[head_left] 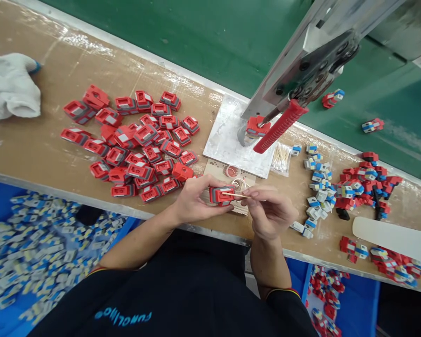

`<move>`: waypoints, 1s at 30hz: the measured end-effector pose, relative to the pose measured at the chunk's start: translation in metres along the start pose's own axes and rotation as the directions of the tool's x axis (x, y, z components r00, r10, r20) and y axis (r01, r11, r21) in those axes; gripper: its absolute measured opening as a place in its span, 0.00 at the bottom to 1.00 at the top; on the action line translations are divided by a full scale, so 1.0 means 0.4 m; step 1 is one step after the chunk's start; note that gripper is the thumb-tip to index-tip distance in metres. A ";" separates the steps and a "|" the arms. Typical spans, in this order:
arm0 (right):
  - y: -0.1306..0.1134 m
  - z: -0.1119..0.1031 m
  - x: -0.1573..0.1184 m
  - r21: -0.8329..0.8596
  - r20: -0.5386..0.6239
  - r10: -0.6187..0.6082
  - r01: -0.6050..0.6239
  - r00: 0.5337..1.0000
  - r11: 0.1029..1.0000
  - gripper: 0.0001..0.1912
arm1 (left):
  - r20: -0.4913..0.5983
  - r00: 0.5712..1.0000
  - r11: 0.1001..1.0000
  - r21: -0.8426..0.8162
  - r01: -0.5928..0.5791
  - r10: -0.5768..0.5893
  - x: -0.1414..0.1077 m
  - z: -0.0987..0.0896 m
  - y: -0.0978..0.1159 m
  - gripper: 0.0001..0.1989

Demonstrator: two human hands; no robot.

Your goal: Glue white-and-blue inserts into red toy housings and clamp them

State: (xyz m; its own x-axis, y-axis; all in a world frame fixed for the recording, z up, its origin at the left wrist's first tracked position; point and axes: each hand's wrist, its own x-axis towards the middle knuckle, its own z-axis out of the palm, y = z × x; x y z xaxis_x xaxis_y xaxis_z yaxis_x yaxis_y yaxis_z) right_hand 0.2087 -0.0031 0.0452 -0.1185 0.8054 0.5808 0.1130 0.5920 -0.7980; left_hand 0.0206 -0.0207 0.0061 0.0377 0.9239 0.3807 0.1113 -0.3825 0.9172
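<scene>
A red and grey plastic part is held between the thumb and fingers of my left hand, with its hollow side up. My right hand pinches a thin wooden stick, whose far end reaches into the part. Just beyond my hands, small round containers sit on a piece of cardboard. To the left spreads a pile of similar red parts. A clear bag of cotton swabs lies beyond my right hand.
A press with a red handle stands on a white plate, a red part under it. White and blue pieces and red assemblies lie at right. A glove rests far left; blue bins flank my body.
</scene>
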 end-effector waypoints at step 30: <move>-0.019 -0.074 0.037 -0.228 0.044 -0.124 0.131 0.991 0.965 0.10 | -0.046 0.978 0.960 0.207 -0.189 0.202 0.005 -0.020 -0.003 0.15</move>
State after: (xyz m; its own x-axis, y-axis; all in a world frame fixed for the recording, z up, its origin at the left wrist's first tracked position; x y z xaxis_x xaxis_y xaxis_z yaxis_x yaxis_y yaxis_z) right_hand 0.2353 0.0053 0.0647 -0.1747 0.7239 0.6675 0.3187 0.6830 -0.6573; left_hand 0.0127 -0.0183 0.0067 0.0138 0.8261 0.5634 0.3055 -0.5400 0.7843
